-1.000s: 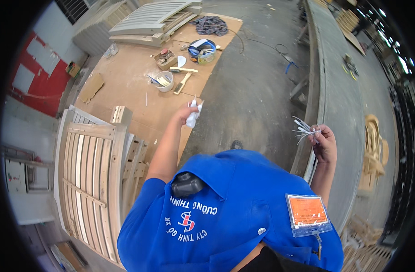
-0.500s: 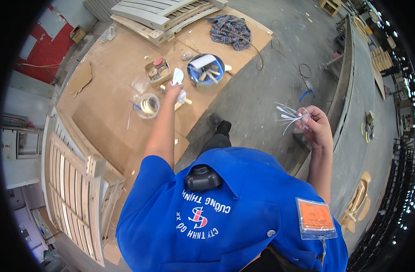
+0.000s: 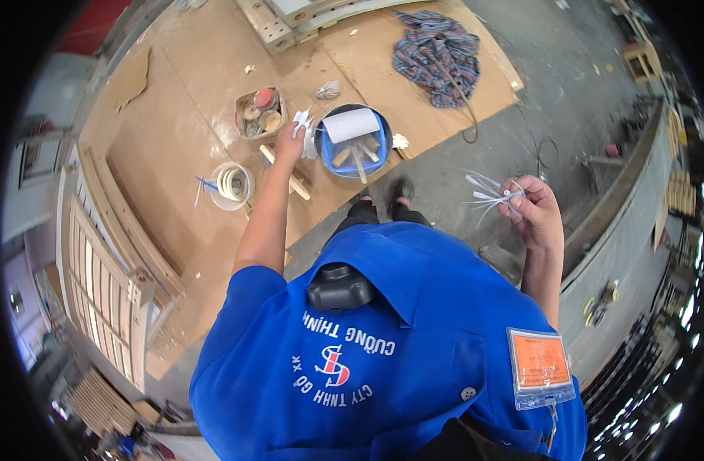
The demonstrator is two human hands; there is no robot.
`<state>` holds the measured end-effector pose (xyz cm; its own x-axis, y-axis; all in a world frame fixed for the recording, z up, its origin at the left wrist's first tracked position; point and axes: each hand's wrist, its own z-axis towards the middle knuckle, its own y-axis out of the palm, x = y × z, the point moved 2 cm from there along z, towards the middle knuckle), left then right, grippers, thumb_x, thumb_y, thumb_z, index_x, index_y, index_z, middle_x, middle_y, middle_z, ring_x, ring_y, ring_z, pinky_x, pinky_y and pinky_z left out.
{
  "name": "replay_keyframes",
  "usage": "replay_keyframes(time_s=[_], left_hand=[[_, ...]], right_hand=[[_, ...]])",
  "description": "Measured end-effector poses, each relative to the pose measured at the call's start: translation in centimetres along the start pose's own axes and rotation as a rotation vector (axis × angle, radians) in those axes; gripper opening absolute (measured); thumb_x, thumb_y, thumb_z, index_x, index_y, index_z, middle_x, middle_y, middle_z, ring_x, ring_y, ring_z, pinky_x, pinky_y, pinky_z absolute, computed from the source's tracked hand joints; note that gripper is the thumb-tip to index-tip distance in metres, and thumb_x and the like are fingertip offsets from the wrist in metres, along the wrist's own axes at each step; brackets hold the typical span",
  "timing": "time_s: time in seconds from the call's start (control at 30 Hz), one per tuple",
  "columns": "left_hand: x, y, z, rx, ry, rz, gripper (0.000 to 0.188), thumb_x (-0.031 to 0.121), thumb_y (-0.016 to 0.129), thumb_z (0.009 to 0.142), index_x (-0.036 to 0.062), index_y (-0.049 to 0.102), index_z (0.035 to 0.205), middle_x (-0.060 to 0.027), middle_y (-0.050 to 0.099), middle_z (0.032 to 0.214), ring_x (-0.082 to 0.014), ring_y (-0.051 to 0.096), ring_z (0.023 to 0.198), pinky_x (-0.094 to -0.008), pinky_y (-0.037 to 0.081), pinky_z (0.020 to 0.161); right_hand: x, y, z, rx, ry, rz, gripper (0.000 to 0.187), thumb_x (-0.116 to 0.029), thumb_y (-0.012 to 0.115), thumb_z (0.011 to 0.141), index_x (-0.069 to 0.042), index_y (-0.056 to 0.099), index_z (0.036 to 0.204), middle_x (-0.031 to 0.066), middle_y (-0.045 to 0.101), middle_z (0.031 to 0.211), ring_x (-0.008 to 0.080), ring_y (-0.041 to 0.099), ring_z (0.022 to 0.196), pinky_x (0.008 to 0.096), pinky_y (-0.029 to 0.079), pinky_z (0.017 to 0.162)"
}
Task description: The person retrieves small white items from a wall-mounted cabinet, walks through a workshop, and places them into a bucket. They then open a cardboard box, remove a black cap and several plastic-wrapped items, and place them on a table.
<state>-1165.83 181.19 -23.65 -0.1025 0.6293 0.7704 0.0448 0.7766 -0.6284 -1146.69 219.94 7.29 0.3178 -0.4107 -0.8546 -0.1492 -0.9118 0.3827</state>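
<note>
My right hand (image 3: pixel 538 211) is held out to the right with its fingers pinched on a bunch of thin white plastic strips (image 3: pixel 486 194), which fan out to the left. Over the brown board, my left hand (image 3: pixel 290 144) closes on a crumpled white piece (image 3: pixel 302 121) whose kind I cannot make out. Right of that hand stands a round dark tub (image 3: pixel 318 157) with blue inside, wooden-handled tools and a white roll (image 3: pixel 350 125). Pale wooden sticks (image 3: pixel 299 187) lie below the hand. Behind it is a box (image 3: pixel 248 137) of small jars.
A clear bucket (image 3: pixel 246 201) with cream-coloured rings stands on the board (image 3: pixel 190 92). A checked cloth (image 3: pixel 436 58) lies at the far right of it. Slatted wooden frames stand at left (image 3: pixel 98 269) and far back (image 3: pixel 271 27). A long grey bench (image 3: pixel 629 207) runs along the right.
The view has shifted, so the tub and box now sit closer to my left hand, and both my feet show. My right hand keeps its hold on the strips.
</note>
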Motion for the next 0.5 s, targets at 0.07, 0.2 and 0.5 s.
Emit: replay_keyframes(time_s=[0.07,0.2,0.5], left_hand=[[3.0,-1.4,-1.5,0.094,0.025,0.078,0.036,0.03,0.059,0.079,0.0001,0.059,0.099,-0.0206,0.057,0.102,-0.0351,0.052,0.1,-0.0381,0.039,0.089],[11.7,-0.5,-4.7,0.157,0.513,0.309,0.042,0.026,0.068,0.069,0.0077,0.057,0.106,-0.0149,0.053,0.11,-0.0336,0.048,0.105,-0.0424,0.037,0.09],[13.4,2.1,-0.8,-0.212,0.357,0.573,0.026,0.01,0.058,0.068,0.0111,0.06,0.093,-0.0103,0.06,0.095,-0.0292,0.056,0.089,-0.0408,0.045,0.074]], right_hand=[[-0.1,-1.0,3.2,-0.08,0.037,-0.008,0.017,-0.002,0.068,0.072,0.002,0.059,0.086,0.0123,0.062,0.085,0.0166,0.06,0.066,0.0262,0.048,0.058],[-0.8,-2.5,9.1,-0.216,0.177,-0.036,0.018,-0.001,0.066,0.075,0.002,0.059,0.091,0.0109,0.063,0.086,0.0176,0.062,0.071,0.0266,0.051,0.063],[0.9,-2.8,18.7,-0.451,0.436,-0.121,0.017,-0.002,0.063,0.078,0.004,0.057,0.093,0.0112,0.063,0.086,0.0184,0.064,0.075,0.0249,0.053,0.067]])
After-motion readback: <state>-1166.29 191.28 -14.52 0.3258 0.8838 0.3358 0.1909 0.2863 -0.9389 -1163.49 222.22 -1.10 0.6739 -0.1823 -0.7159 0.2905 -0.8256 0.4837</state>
